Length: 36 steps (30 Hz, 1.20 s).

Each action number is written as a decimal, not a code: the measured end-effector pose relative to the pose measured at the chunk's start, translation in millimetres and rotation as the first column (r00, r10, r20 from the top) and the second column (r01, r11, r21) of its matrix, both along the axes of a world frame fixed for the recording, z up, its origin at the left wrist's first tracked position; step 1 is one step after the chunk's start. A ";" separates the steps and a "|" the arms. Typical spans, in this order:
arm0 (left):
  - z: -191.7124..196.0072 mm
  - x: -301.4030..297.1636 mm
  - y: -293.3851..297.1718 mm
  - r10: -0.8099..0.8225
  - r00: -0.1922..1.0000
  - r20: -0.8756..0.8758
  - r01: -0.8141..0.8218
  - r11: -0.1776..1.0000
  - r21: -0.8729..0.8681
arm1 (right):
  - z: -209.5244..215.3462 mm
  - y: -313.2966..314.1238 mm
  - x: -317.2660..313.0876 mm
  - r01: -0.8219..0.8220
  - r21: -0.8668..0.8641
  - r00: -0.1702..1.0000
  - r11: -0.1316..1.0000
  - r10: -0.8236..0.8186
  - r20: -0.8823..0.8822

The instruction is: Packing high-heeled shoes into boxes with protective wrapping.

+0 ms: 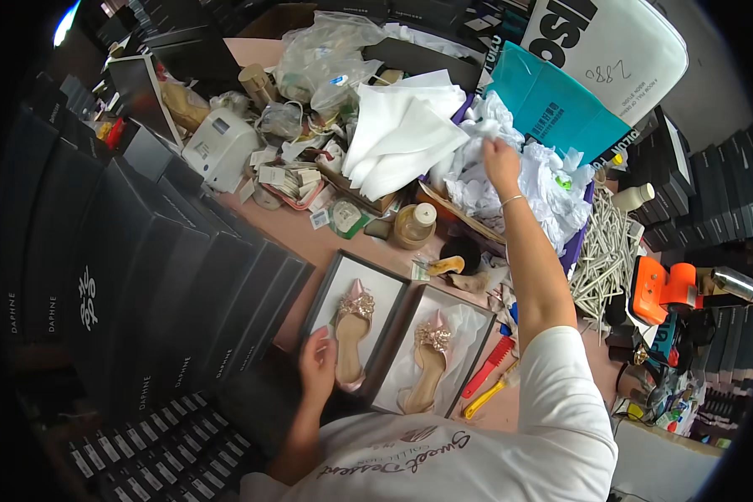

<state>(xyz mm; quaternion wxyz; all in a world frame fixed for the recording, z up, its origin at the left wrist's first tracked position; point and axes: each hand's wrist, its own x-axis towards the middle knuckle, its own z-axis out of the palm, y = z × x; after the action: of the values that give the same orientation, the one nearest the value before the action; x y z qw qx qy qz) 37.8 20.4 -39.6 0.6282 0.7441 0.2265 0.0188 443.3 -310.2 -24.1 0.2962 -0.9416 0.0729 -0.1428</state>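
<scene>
My right hand [500, 164] is stretched out to a heap of crumpled white tissue paper [552, 191] in a purple-edged bin, fingers closed on some of the paper. My left hand [317, 366] is by the left wall of an open shoebox part [311, 316], its fingers loosely extended beside a pink pointed shoe [354, 329] with a jewelled front. The matching shoe [431, 360] lies in the adjoining box half [482, 328], on thin white tissue.
A red brush [489, 366] and a yellow-handled tool [489, 396] lie right of the boxes. Beyond them are a glue jar [414, 226], white sheets [406, 130], a label printer [221, 149] and an orange tape dispenser [665, 289]. Stacked black shoeboxes [167, 284] rise at left.
</scene>
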 end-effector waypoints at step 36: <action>54.4 -74.9 -36.8 0.130 0.976 -0.177 -0.219 0.496 -0.840 | 43.4 33.6 -473.8 -0.194 0.801 0.527 0.567 0.749 -0.402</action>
<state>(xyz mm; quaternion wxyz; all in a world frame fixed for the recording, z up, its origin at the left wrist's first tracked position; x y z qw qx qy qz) -37.1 -16.4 14.8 0.8962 0.3120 0.3084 -0.0655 -30.5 -276.6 19.2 0.5885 -0.7202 -0.0549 0.3633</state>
